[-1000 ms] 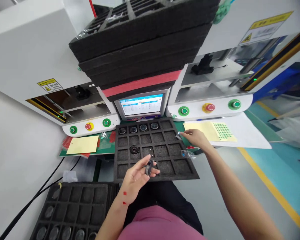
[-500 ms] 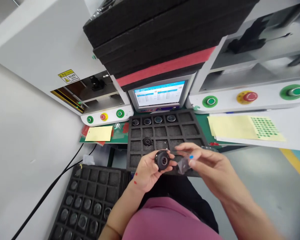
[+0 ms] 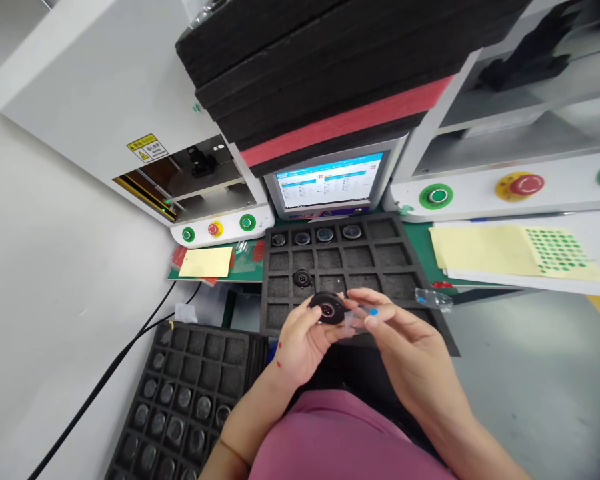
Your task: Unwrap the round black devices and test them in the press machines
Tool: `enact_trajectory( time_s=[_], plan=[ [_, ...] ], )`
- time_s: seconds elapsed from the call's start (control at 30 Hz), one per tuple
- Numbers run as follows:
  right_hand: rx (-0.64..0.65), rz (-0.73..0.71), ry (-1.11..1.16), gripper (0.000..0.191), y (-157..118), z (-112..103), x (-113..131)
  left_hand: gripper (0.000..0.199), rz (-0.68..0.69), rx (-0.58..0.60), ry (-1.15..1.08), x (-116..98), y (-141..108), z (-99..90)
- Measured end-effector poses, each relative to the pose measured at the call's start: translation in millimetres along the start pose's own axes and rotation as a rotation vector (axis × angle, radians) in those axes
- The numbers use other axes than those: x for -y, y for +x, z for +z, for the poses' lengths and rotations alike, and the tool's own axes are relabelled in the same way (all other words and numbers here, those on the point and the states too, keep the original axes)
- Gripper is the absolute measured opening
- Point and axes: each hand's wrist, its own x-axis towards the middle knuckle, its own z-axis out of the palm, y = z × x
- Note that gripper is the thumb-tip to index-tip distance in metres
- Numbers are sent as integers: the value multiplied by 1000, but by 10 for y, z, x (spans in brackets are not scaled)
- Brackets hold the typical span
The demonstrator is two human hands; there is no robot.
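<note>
My left hand [image 3: 300, 347] is closed around the edge of a round black watch-like case [image 3: 329, 309], its face with a ring of small contacts turned up. My right hand [image 3: 413, 340] pinches a clear plastic film [image 3: 355, 320] by its blue tab [image 3: 373, 312]. The film's far end lies against or just beside the case; I cannot tell which. Both hands are over the near edge of a black foam tray [image 3: 431, 313]. In one of its pockets lies a similar black case [image 3: 303, 278], and several glossy round pieces [image 3: 325, 235] fill the back row.
A second foam tray [image 3: 205, 363] with several round pieces stands lower left. Behind are a screen [image 3: 330, 183], stacked black foam [image 3: 320, 87] and two machines with buttons [image 3: 439, 195]. A crumpled clear film [image 3: 434, 300] lies at the tray's right edge. Yellow sticker sheets [image 3: 480, 250] lie right.
My right hand has brought the film leftward to the case. The case has tilted slightly in my left hand. The whole view has shifted a little.
</note>
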Motion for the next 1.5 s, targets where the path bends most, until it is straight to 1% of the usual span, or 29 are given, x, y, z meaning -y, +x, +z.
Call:
enact_trajectory(
  time_s=[0.13,0.23,0.37,0.47,0.6,0.77,0.83,0.9,1.0,1.17,1.23,1.37,1.43,1.5],
  plan=[
    [-93,12,1,35,18,-57,-57,39,109,-155,171,66,73,-46],
    [-96,19,23,34,21,-60,-67,40,133,-203,187,99,97,-55],
    [-78,54,42,35,16,-23,-68,38,99,-191,94,114,81,-8],
    [-78,85,50,35,12,7,-86,39,89,-186,141,126,61,16],
    [-77,81,35,34,2,32,-126,36,139,-175,259,150,51,19],
    [-74,69,20,33,-12,64,-182,34,208,-105,212,230,41,8],
    [-83,68,1,33,-13,76,-201,36,249,-88,215,273,32,-15],
    [-88,52,-12,32,-10,85,-212,41,293,-73,251,303,20,-38],
    [-95,12,-24,29,-8,94,-214,46,350,-65,364,308,-5,-46],
    [-109,-43,-61,27,-36,124,-208,43,394,-119,534,274,-28,2],
    [-146,-65,-56,28,-35,149,-220,42,410,-130,579,276,-30,8],
    [-311,-84,105,43,48,149,-263,42,481,-144,666,287,-59,-19],
    [-369,-88,154,47,106,81,-274,39,542,-153,709,277,-57,-42],
    [-421,-103,167,47,142,-40,-273,32,603,-160,802,255,26,-58]
  ],
)
